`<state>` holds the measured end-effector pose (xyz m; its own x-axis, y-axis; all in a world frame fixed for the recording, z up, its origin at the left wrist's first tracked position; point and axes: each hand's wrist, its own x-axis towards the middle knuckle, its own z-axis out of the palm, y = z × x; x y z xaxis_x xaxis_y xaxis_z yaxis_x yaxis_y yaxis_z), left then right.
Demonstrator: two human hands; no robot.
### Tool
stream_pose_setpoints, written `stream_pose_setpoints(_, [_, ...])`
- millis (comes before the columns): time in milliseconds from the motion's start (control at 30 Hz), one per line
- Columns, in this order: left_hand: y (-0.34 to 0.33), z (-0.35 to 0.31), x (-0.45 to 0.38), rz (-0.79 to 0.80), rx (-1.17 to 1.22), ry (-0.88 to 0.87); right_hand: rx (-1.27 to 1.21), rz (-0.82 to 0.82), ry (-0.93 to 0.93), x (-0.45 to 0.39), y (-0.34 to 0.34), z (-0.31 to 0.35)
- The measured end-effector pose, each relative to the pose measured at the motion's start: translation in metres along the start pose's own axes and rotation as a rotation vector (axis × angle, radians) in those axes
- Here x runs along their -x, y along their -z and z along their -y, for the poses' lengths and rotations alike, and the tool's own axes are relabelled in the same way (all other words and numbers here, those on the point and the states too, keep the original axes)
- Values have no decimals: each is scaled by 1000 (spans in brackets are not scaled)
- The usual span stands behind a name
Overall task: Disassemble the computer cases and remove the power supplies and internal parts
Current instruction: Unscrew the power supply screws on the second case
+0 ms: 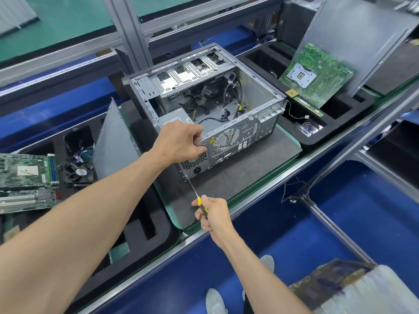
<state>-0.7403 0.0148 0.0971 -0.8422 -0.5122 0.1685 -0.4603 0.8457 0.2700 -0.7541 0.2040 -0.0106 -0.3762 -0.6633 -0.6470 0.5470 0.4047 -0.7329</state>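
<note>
Left hand (181, 141) has its grip curled tight over the rear top edge of the open case (226, 123) sitting on the foam pad (249, 168) mid-surface, PSU (195, 164) still in its corner, right hand (213, 214) wrapped snug round a screwdriver (199, 200), tip at the case's bottom rear corner.

Loose cables (229, 96) clutter the open computer case (260, 91) (its top stands clear).
</note>
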Motion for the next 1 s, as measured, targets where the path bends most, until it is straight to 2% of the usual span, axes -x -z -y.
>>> stream_pose_setpoints(167, [0, -2, 1, -20, -11, -4, 4, 54, -75, -6, 5, 3])
stream_pose_setpoints(267, [0, -3, 2, -31, -10, -4, 132, 41, -63, -10, 4, 4])
stream_pose_setpoints(533, [-1, -5, 3, -42, 13, 1, 609, -242, 363, -10, -8, -14])
stream_pose_setpoints(667, [0, -6, 4, -41, 29, -5, 1040, -352, 552, -4, -11, -19])
stream_pose_setpoints(733, [0, -7, 4, -44, 38, 2, 1145, -395, 624, -3, -7, -16])
stream_pose_setpoints(900, [3, -8, 3, -25, 83, 51, 818, -320, 412, -4, -1, 2])
stream_pose_setpoints(1000, [4, -8, 2, -19, 100, 76, 861, -333, 362, -4, -1, 3])
